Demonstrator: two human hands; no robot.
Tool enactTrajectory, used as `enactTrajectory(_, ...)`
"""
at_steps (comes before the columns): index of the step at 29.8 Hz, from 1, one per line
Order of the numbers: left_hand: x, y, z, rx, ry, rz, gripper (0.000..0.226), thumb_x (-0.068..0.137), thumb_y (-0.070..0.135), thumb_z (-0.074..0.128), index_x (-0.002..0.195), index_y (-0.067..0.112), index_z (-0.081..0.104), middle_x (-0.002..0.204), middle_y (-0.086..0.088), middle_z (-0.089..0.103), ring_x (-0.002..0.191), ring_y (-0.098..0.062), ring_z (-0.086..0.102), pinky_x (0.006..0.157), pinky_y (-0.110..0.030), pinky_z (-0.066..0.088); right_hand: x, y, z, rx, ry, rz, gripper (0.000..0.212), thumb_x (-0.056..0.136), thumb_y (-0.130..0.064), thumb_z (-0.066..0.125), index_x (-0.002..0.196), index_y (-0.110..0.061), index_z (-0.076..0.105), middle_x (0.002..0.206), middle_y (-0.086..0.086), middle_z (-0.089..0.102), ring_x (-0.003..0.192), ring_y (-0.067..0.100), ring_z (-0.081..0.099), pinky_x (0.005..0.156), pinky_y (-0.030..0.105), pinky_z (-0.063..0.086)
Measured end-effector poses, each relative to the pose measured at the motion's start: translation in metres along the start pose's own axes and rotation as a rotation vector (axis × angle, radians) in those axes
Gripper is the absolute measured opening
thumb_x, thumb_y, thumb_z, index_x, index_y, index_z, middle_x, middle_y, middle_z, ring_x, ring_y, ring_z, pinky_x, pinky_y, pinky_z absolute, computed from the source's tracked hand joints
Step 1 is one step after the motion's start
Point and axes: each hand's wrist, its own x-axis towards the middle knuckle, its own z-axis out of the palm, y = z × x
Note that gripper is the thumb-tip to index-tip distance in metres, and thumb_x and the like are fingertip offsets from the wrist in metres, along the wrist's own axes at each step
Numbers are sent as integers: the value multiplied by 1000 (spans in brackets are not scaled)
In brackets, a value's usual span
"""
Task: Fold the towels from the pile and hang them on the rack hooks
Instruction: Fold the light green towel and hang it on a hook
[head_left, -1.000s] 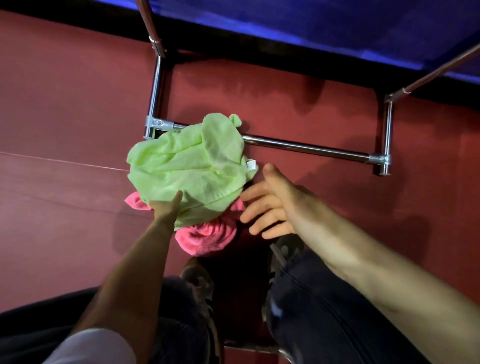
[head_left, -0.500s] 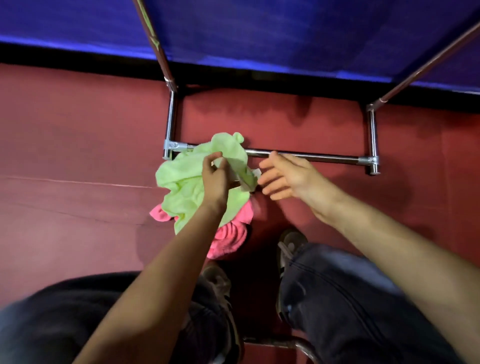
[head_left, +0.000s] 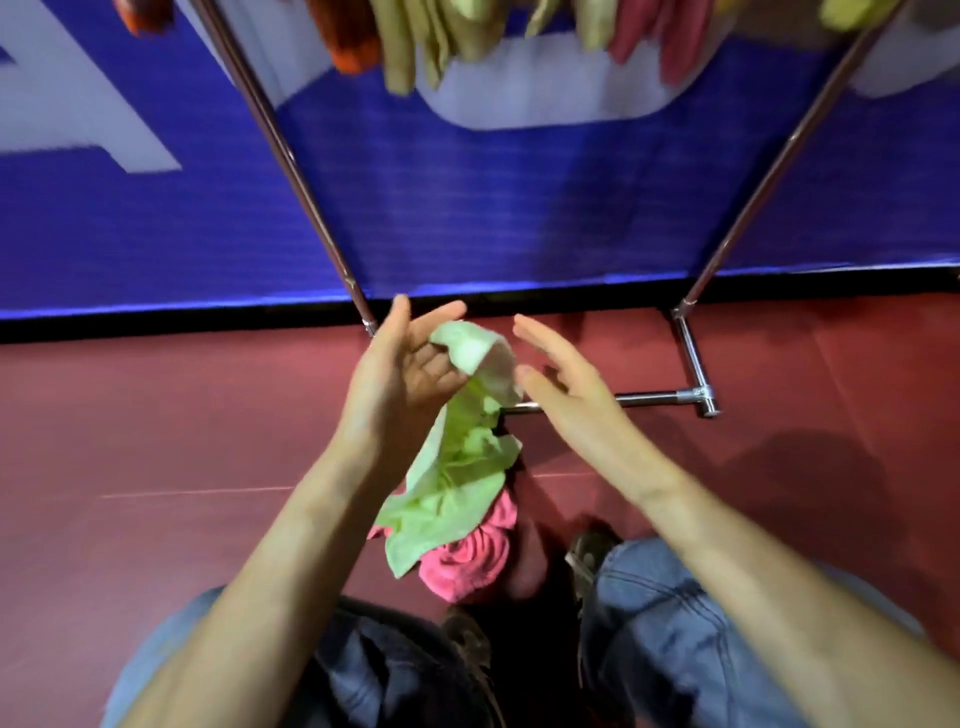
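Green towel (head_left: 457, 467) hanging from the left hand (head_left: 405, 374), whose lower fingers curl on its upper end, thumb and forefinger straight; right hand (head_left: 566, 400) spread flat, just right of the green towel; pink towel (head_left: 467, 561) beneath on the red floor (head_left: 156, 441); metal rack (head_left: 691, 364) on the far side

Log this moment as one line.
left hand: holds green towel by top end | right hand: open beside it | green towel: crumpled, not folded | pink towel: on floor below | rack: other towels hanging
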Motion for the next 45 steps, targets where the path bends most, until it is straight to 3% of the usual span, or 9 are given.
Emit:
enactTrajectory(4,-18,22,-4,-77,-31,-7,53,88,41,37,74,5,74,79,-6,65,80,-15,66,77,-26,55,-1,-9,10,-51,-7,-80,24,84,3,56,107,0,61,100,-3,59,75,-27,51,73,-4,36)
enactTrajectory(8,-70,51,18,-65,-173,66,44,68,40,57,94,6,64,89,-7,63,88,-15,65,85,-27,52,-28,-54,1,4,40,-153,12,84,-2,57,79,-10,62,59,-19,60,56,-12,53,58,3,39)
enactTrajectory(16,-119,59,0,657,-175,329,56,71,-8,68,118,19,54,81,14,71,76,7,63,71,-8,51,-66,-124,-26,-6,-16,-202,7,80,-4,63,75,-6,67,42,-17,59,46,-10,50,50,3,38)
enactTrajectory(20,-149,73,2,863,-202,583,31,69,20,77,92,34,63,86,23,71,79,-1,64,77,-23,52,-91,-160,-34,-56,9,-237,15,82,-14,63,74,-2,69,58,-1,59,54,-1,49,52,11,38)
enactTrajectory(24,-167,84,6,1077,-235,733,26,62,50,65,78,30,61,70,2,57,55,-9,48,55,-21,40,-101,-177,-35,-71,51,-226,40,84,-23,60,76,16,60,69,11,46,66,16,40,60,26,32)
enactTrajectory(30,-202,91,6,1110,-67,905,50,72,59,43,68,10,54,65,-15,56,57,-20,48,59,-43,42,-133,-195,-23,-127,-15,-204,44,86,-26,57,51,-14,34,56,1,21,47,4,23,43,8,26)
enactTrajectory(36,-215,93,7,952,80,1007,48,79,51,38,62,9,55,74,10,46,69,5,47,59,-11,35,-150,-188,-14,-130,-196,-115,36,87,-31,55,57,-14,45,57,0,34,52,5,32,48,18,27)
enactTrajectory(41,-225,96,16,646,88,839,36,93,26,44,75,0,61,68,-7,50,57,0,42,50,-9,34,-158,-181,-20,-96,-381,-60,33,76,-45,56,68,-13,60,58,-10,58,52,-1,51,52,12,41)
enactTrajectory(45,-225,116,13,554,169,856,32,93,29,41,69,17,59,70,-4,50,52,5,44,48,-9,34,-157,-162,-35,-180,-381,-56,74,47,-73,66,77,-6,59,68,3,52,56,4,46,51,17,36)
